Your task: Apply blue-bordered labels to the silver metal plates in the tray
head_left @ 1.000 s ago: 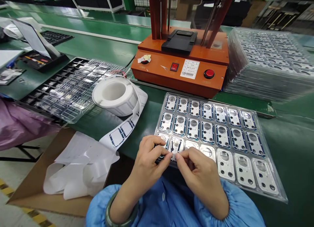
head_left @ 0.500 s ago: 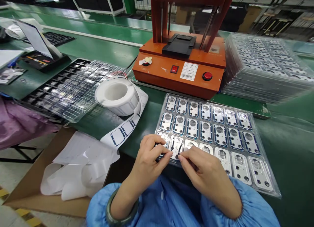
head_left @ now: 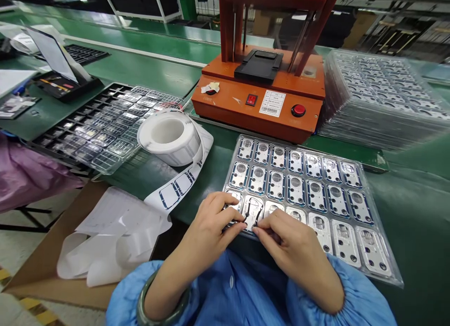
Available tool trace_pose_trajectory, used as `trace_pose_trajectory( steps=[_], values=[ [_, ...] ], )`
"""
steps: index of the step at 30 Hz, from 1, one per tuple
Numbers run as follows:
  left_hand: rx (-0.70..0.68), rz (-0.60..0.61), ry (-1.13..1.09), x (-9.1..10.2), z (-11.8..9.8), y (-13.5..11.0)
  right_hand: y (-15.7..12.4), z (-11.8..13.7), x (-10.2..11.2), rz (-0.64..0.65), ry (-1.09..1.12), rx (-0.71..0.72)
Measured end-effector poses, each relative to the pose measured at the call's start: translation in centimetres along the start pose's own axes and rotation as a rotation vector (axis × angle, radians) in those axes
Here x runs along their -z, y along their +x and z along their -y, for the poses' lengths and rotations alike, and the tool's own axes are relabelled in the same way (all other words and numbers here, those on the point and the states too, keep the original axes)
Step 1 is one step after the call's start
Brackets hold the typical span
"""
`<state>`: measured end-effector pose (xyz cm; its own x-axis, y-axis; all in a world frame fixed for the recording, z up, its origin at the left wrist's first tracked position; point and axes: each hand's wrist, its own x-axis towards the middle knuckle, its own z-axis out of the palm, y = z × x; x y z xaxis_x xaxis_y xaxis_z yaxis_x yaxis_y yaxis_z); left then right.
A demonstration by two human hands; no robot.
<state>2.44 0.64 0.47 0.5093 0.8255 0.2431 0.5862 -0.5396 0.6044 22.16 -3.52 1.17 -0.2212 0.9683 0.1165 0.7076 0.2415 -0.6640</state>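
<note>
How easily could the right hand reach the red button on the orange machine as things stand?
Probably easily: the right hand would pass only over the flat clear tray to the red button, with nothing tall between.

Orange press (head_left: 225, 105), green bench (head_left: 418, 232), blue sleeves (head_left: 358, 298), silver plates edged in blue (head_left: 296, 190)

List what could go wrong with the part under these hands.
Bare fingers on the metal part, pinched by the left hand and right hand, could smudge it. The thin dark strip on it might tear or sit crooked. A slip could disturb neighbouring parts in the clear plastic tray.
</note>
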Motion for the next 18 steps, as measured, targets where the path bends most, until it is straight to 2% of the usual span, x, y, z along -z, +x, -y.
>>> trace_pose_trajectory(
  steps=[5, 12, 18],
  values=[
    [0.085, 0.108, 0.059, 0.4, -0.6, 0.5, 0.2, -0.2, 0.0, 0.033, -0.011, -0.046],
    [0.112, 0.164, 0.148, 0.5, -1.3, 1.1, 0.5, 0.0, 0.0, 0.041, -0.098, -0.018],
    [0.113, 0.117, 0.088, 0.1, -0.8, 0.6, 0.4, 0.1, -0.2, -0.002, -0.010, -0.089]
  ],
)
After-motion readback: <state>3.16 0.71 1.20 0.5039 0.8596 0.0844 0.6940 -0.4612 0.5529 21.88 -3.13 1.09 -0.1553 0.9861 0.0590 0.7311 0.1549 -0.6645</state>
